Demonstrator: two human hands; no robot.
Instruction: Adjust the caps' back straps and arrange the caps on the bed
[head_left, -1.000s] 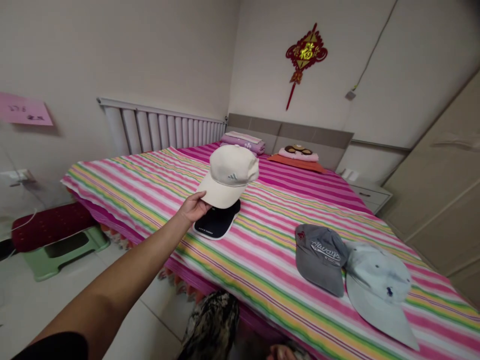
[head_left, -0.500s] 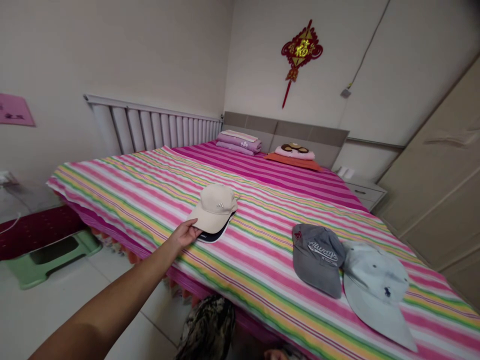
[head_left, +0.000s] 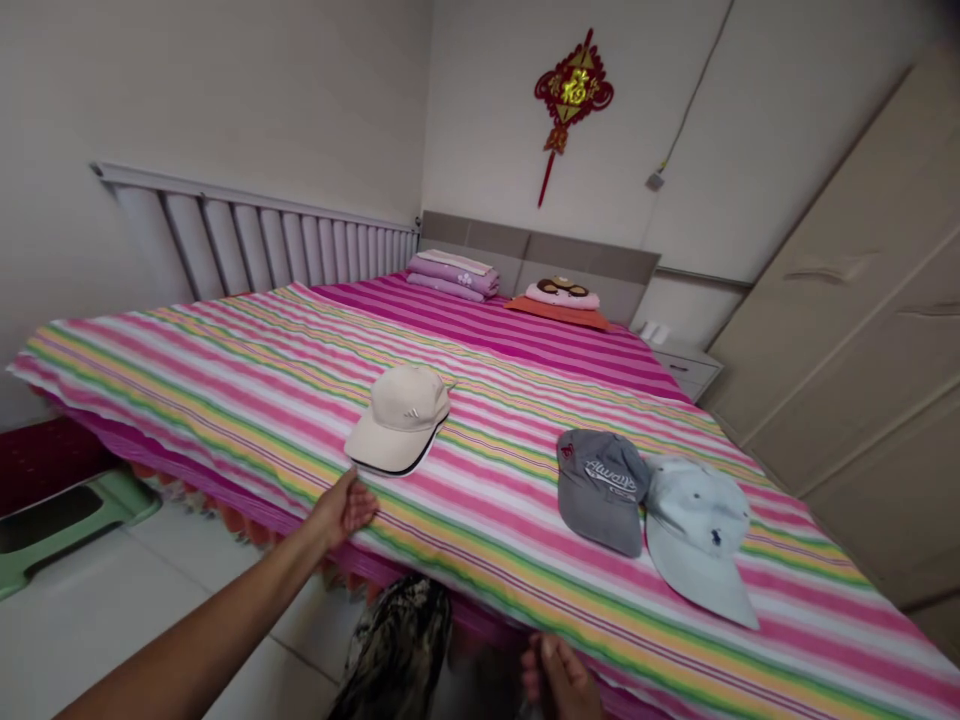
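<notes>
A cream cap (head_left: pixel 399 422) lies on the striped bedspread (head_left: pixel 225 370), stacked over a dark cap whose rim just shows beneath its brim. My left hand (head_left: pixel 346 508) hovers just in front of that brim, fingers loosely apart and holding nothing. To the right lie a grey cap (head_left: pixel 601 487) and a pale blue cap (head_left: pixel 698 532), touching each other. My right hand (head_left: pixel 556 676) sits low at the bed's near edge, fingers curled; whether it grips anything is hidden.
A white radiator (head_left: pixel 247 240) runs along the left wall. Folded bedding (head_left: pixel 452 276) and a pillow (head_left: pixel 561 296) lie by the headboard. A green stool (head_left: pixel 60 505) stands on the floor at left, a wardrobe (head_left: pixel 862 330) at right, and patterned cloth (head_left: pixel 401 650) below the bed edge.
My left hand lowered the cream cap onto the dark cap, let go of it and drew back toward me. My view swung rightward.
</notes>
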